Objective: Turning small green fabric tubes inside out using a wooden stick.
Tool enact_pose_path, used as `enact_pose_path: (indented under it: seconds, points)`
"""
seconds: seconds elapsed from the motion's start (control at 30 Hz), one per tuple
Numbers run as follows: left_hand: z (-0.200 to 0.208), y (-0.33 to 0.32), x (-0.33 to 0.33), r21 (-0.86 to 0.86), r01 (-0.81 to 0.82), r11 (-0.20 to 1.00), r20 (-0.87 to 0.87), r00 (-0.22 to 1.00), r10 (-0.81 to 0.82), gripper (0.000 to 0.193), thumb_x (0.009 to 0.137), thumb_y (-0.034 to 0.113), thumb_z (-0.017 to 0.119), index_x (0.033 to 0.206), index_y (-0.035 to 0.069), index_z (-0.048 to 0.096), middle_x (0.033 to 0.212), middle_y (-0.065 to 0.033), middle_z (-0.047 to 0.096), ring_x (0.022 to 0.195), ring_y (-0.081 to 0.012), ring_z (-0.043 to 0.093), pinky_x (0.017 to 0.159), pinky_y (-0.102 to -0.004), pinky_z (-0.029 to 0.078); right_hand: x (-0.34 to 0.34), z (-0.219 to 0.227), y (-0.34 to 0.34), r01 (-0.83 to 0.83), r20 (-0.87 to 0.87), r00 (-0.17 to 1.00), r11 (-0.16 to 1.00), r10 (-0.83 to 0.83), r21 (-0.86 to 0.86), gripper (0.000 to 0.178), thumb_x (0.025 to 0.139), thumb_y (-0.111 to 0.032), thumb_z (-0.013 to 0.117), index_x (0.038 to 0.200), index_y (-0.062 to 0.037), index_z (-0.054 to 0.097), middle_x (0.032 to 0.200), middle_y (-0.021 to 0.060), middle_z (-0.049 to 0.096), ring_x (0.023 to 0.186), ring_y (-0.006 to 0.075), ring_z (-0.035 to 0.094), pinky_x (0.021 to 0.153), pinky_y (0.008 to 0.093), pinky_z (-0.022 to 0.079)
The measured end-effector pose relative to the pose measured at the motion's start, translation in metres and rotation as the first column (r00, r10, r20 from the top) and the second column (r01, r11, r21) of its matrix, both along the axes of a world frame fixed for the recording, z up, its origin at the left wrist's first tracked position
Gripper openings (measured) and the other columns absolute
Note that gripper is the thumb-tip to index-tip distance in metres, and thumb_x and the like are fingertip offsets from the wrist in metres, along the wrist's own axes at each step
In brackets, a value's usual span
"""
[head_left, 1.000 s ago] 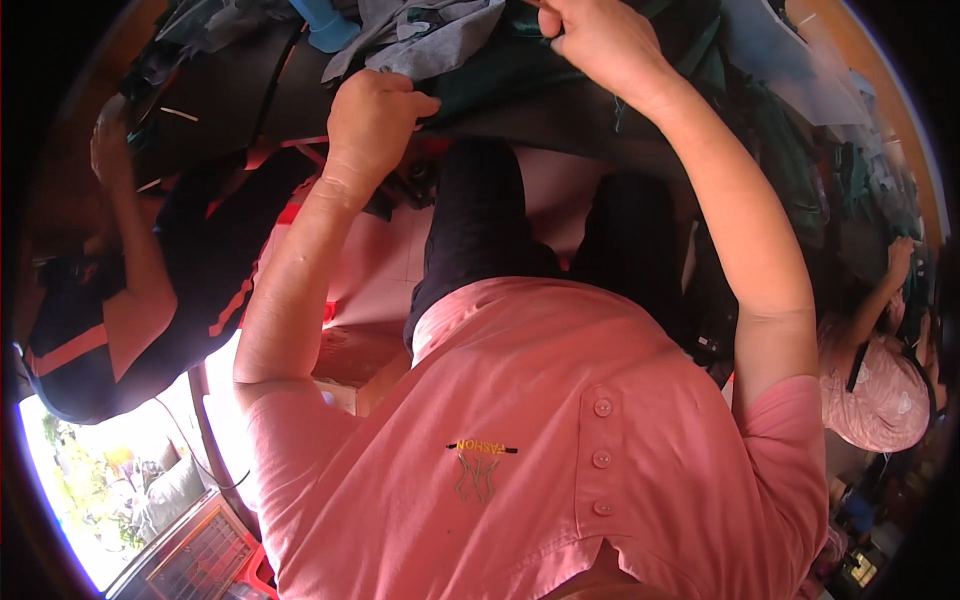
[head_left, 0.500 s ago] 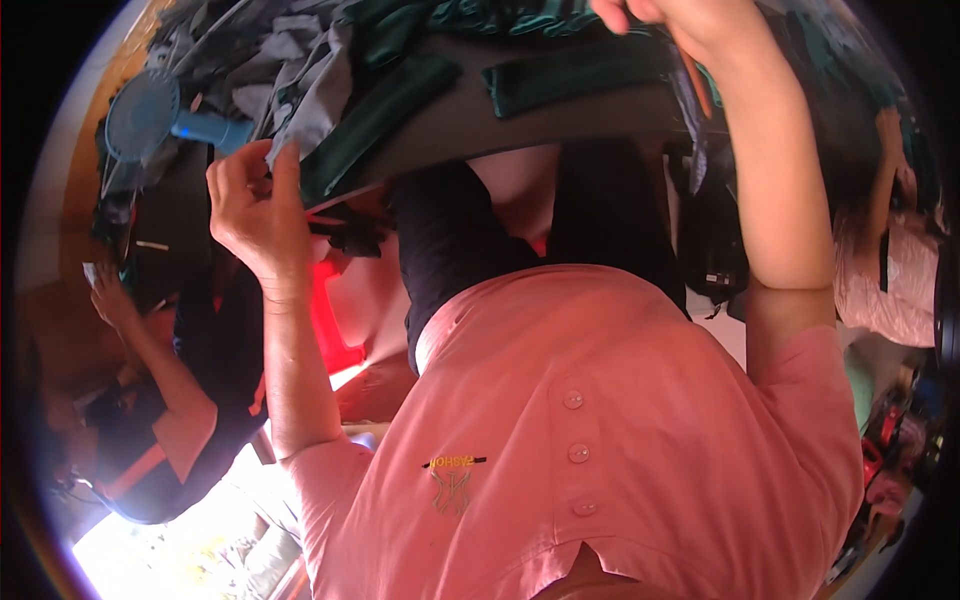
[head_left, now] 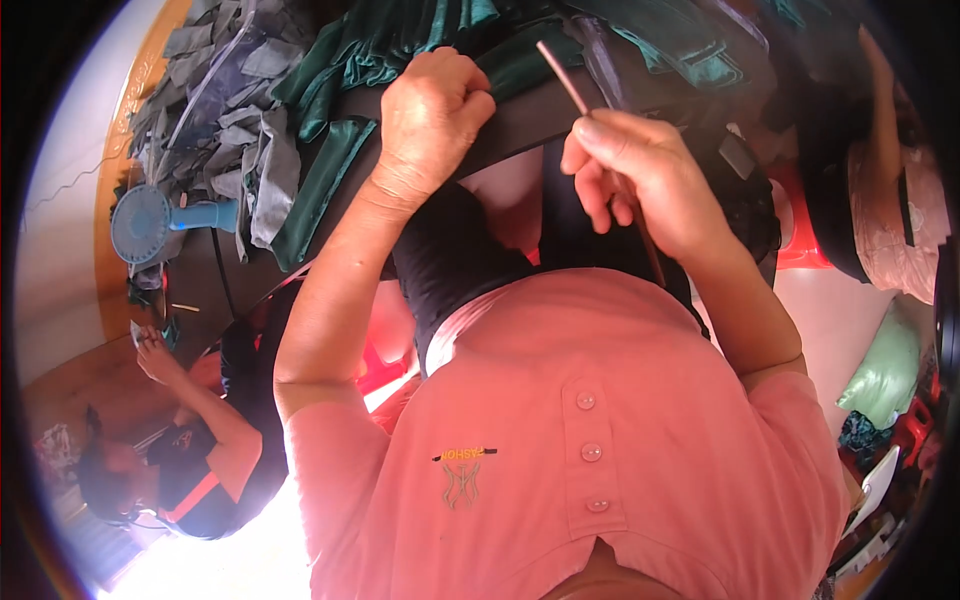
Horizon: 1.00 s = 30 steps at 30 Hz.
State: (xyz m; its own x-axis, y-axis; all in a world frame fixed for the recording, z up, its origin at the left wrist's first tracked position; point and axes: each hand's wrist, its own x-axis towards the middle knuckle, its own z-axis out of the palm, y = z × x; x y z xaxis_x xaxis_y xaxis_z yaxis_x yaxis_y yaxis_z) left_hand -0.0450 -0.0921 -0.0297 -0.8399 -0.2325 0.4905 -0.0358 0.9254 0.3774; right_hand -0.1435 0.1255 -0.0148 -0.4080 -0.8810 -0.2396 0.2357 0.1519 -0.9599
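Note:
My right hand (head_left: 645, 180) holds a thin, straight reddish-brown stick (head_left: 563, 78) between thumb and fingers; its tip points up and left, and its other end runs down past my palm. My left hand (head_left: 430, 115) is closed, its fingers curled over the table's near edge, next to a dark green velvety cloth piece (head_left: 535, 60). What its fingers hold, if anything, is hidden. Left of it, another folded green strip (head_left: 322, 195) lies at the table edge. A heap of green cloth (head_left: 415, 35) lies just beyond my left hand.
Many grey cloth pieces (head_left: 265, 145) cover the table's left side, beside a blue handheld fan (head_left: 140, 225). More green cloth (head_left: 690, 50) lies at the far right. One person (head_left: 200, 440) sits at left; another person's arm (head_left: 878, 130) shows at right, near a red stool (head_left: 800, 225).
My left hand has left the grey cloth, moving right and away from me, and has closed. My right hand has come down and closer with the stick, whose tip now points up.

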Motion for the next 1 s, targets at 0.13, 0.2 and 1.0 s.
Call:
enact_pose_path:
  seconds: [0.13, 0.2, 1.0]
  points:
    - [0.013, 0.001, -0.002, 0.257, -0.083, 0.963, 0.173, 0.984, 0.039, 0.009, 0.072, 0.010, 0.064, 0.078, 0.003, 0.064, 0.074, -0.0091, 0.061, 0.077, -0.0251, 0.063, 0.067, -0.0356, 0.051, 0.007, -0.025, 0.000, 0.006, 0.071, 0.998, 0.999, -0.002, -0.049, 0.041, 0.097, -0.039, 0.051, 0.080, -0.0033, 0.060, 0.052, 0.0032, 0.052, 0.047, 0.0095, 0.050, 0.050, 0.0254, 0.035]
    - [0.017, 0.000, -0.002, 0.347, -0.145, 0.927, 0.247, 0.967, 0.059, 0.010, 0.073, 0.010, 0.063, 0.080, 0.003, 0.065, 0.074, -0.0093, 0.061, 0.077, -0.0231, 0.063, 0.068, -0.0343, 0.051, 0.009, -0.029, -0.002, -0.067, 0.044, 0.997, 0.997, 0.068, -0.025, 0.041, 0.097, -0.038, 0.050, 0.080, -0.0022, 0.060, 0.050, 0.0036, 0.051, 0.044, 0.0101, 0.049, 0.049, 0.0259, 0.035]
    - [0.031, -0.008, 0.002, 0.416, -0.085, 0.905, 0.213, 0.977, -0.006, 0.007, 0.077, 0.006, 0.063, 0.078, 0.000, 0.062, 0.065, 0.0022, 0.051, 0.062, -0.0053, 0.045, 0.057, -0.0216, 0.037, 0.017, -0.041, -0.024, 0.001, -0.021, 1.000, 0.996, -0.003, -0.091, 0.035, 0.094, -0.026, 0.053, 0.074, 0.0020, 0.058, 0.046, 0.0037, 0.044, 0.038, 0.0096, 0.043, 0.038, 0.0280, 0.033]
